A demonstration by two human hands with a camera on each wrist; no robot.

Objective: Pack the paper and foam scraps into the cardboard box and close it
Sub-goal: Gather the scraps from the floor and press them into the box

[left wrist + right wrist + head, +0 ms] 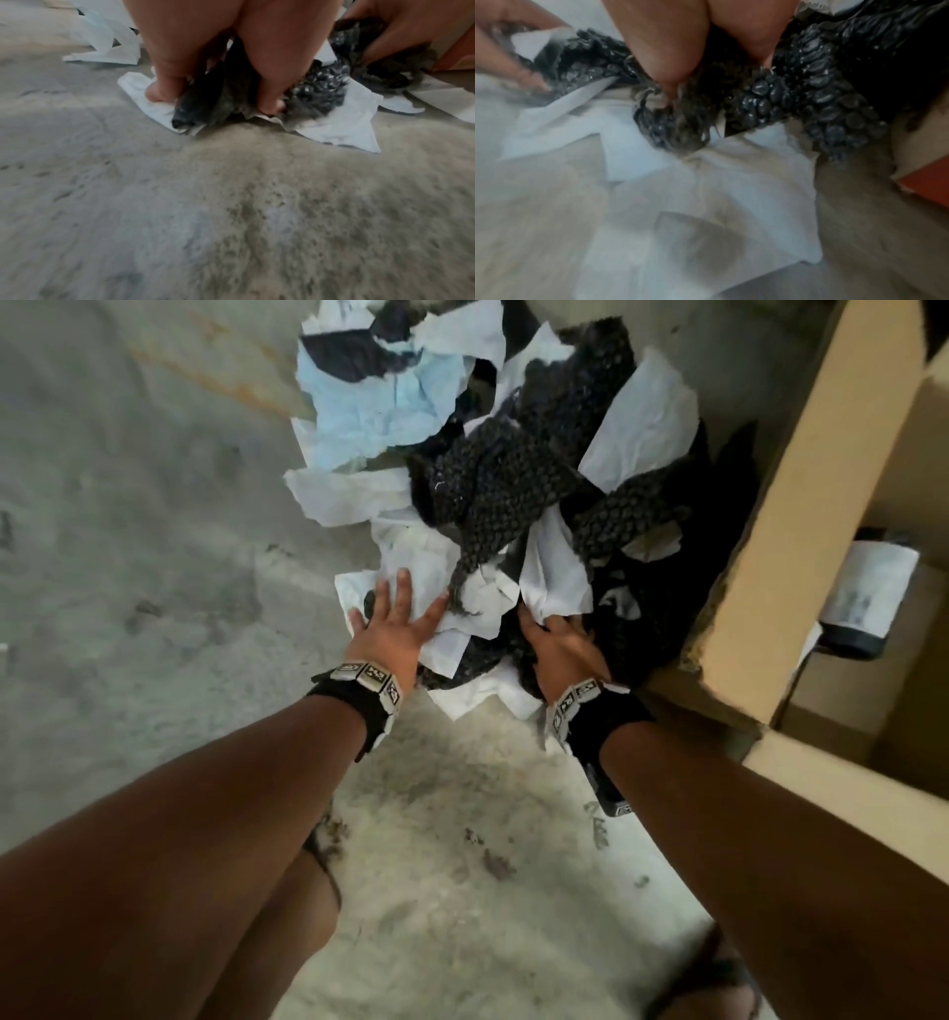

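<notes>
A heap of white paper scraps, pale blue paper and black bubbly foam strips lies on the concrete floor. The open cardboard box stands right of the heap. My left hand presses flat on white paper at the heap's near edge, fingers spread. In the left wrist view its fingertips push down on paper and dark foam. My right hand digs into the black foam by the box, fingers curled in it; the right wrist view shows fingertips sunk in foam.
Inside the box lies a dark object with a white label. Bare concrete floor spreads to the left and toward me. My sandalled foot stands at the lower right, near the box's front flap.
</notes>
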